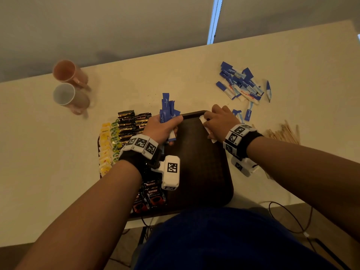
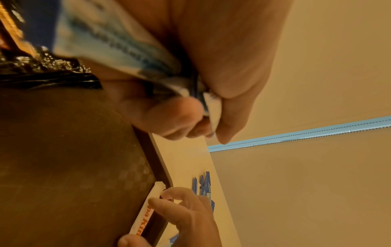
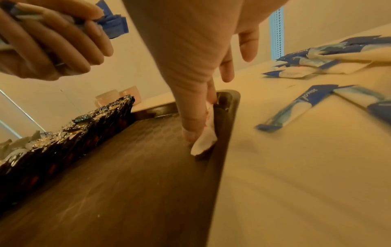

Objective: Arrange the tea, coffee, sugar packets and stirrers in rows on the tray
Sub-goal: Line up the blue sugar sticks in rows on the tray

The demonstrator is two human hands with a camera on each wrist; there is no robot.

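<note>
My left hand (image 1: pixel 161 127) grips a bundle of blue sugar sticks (image 1: pixel 167 108) upright over the far middle of the dark brown tray (image 1: pixel 198 168). My right hand (image 1: pixel 218 121) pinches one white sugar stick (image 3: pixel 204 142) with red lettering, laid flat against the tray's right rim near the far corner; the index finger presses on it. Black coffee sachets (image 1: pixel 130 123) and yellow and green tea packets (image 1: pixel 106 147) lie in rows on the tray's left part. More coffee sachets (image 1: pixel 152 197) sit at its near edge, partly hidden by my left forearm.
A loose heap of blue sugar sticks (image 1: pixel 241 84) lies on the table beyond the tray's right corner. Wooden stirrers (image 1: pixel 282 133) are piled to the right of my right wrist. Two mugs (image 1: pixel 68 84) lie on their sides at the far left. Cables hang off the near table edge.
</note>
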